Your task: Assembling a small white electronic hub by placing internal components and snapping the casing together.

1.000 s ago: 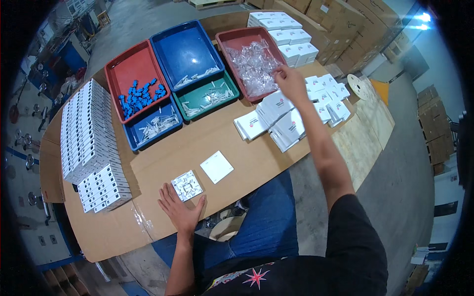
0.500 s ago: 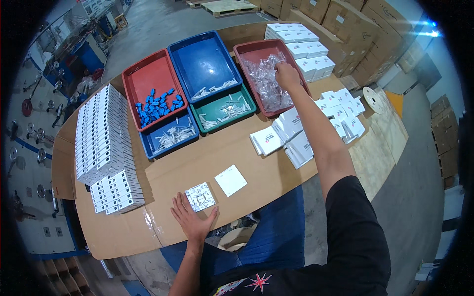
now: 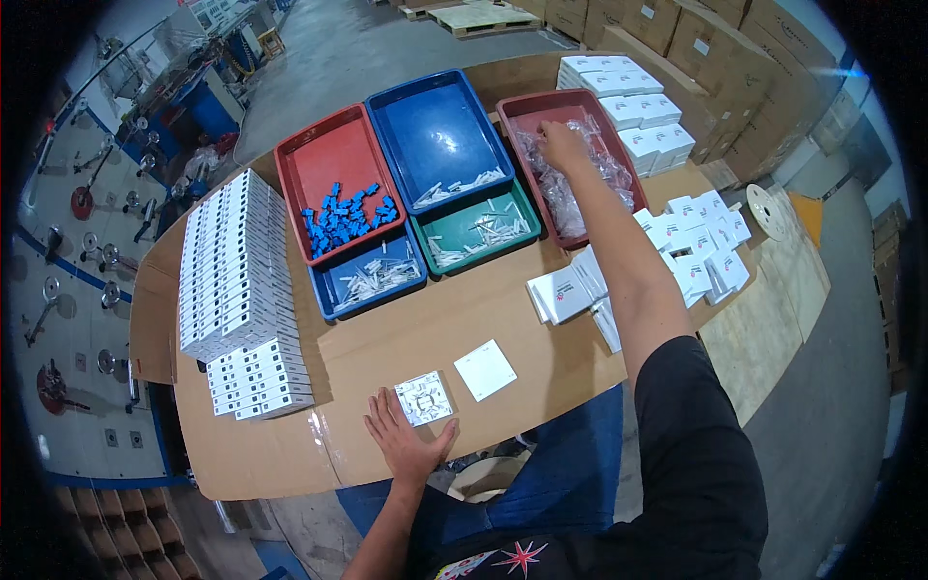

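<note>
My left hand (image 3: pixel 406 443) rests on the cardboard near the front edge, fingers spread, touching or just beside a square white piece (image 3: pixel 423 398) with moulded shapes and small parts in it. Next to that piece lies a flat white square plate (image 3: pixel 485 370). Reaching far out, my right hand (image 3: pixel 563 147) is inside a red tray (image 3: pixel 640 198) of crumpled clear plastic bags (image 3: pixel 570 208). Its fingers are curled among the bags; whatever they hold is hidden.
Blue clips (image 3: pixel 348 215) fill part of another red tray (image 3: pixel 319 145). White plugs (image 3: pixel 380 277) lie in blue and green trays. Stacked white boxes (image 3: pixel 237 271) stand at left, more boxes (image 3: pixel 657 145) at far right. White booklets (image 3: pixel 564 293) and packets (image 3: pixel 698 242) lie at right.
The whole view has shifted, so the table sits further right. Within the red tray, my right hand has moved from the right side toward the left. My left hand stays by the square piece.
</note>
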A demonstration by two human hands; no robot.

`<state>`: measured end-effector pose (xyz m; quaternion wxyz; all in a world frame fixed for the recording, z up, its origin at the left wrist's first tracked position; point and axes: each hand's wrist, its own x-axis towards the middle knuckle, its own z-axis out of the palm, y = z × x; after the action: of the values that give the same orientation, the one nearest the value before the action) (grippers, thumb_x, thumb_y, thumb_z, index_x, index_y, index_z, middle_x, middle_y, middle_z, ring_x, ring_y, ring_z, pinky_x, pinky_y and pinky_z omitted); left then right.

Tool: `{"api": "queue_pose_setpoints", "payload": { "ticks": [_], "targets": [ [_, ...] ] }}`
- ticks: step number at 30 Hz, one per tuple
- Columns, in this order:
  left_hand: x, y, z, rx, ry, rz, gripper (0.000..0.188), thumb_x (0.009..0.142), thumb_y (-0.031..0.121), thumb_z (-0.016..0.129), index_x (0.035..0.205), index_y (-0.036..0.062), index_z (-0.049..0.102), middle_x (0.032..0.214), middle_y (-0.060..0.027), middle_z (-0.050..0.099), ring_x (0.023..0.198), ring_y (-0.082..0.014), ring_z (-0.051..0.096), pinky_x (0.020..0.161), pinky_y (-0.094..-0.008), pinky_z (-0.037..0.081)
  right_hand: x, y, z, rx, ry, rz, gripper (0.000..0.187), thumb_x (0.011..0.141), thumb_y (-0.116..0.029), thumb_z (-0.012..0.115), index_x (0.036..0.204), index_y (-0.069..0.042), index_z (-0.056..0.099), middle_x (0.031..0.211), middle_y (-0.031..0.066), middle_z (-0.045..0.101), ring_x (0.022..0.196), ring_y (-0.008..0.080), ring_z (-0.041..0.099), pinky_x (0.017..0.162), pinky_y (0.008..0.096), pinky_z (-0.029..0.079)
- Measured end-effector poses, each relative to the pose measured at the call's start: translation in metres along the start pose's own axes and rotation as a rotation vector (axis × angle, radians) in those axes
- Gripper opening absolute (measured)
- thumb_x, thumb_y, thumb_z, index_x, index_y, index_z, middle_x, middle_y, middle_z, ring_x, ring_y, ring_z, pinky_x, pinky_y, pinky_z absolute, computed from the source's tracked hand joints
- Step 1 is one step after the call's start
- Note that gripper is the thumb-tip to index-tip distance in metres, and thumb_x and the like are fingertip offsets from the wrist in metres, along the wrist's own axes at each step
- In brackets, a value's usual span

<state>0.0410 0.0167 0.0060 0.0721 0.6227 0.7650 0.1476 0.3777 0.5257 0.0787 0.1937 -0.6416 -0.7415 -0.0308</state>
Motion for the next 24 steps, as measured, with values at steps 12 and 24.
{"api": "queue_pose_setpoints", "payload": {
  "ticks": [12, 24],
  "targets": [
    [0.006, 0.002, 0.004, 0.02, -0.021, 0.008, 0.121, 0.074, 0.069, 0.076, 0.155, -0.0074, 0.029, 0.161, -0.0267, 0.03, 0.153, -0.0458, 0.021, 0.123, -0.0644, 0.012, 0.005, -0.004, 0.023, 0.06, 0.115, 0.153, 0.024, 0.087, -0.027, 0.071, 0.101, -0.008, 0.077, 0.111, 0.0148, 0.074, 0.108, 0.034, 0.069, 0.098, 0.0539, 0.052],
    [-0.009, 0.003, -0.004, -0.033, 0.065, 0.003, 0.123, 0.075, 0.071, 0.075, 0.159, -0.0035, 0.023, 0.163, -0.0277, 0.025, 0.155, -0.0457, 0.014, 0.124, -0.0624, 0.009, -0.027, 0.008, -0.051, 1.298, 0.013, 0.223, 0.023, 0.094, -0.024, 0.066, 0.095, -0.002, 0.073, 0.101, 0.0116, 0.077, 0.085, 0.0216, 0.074, 0.076, 0.0365, 0.057]
  ]
}}
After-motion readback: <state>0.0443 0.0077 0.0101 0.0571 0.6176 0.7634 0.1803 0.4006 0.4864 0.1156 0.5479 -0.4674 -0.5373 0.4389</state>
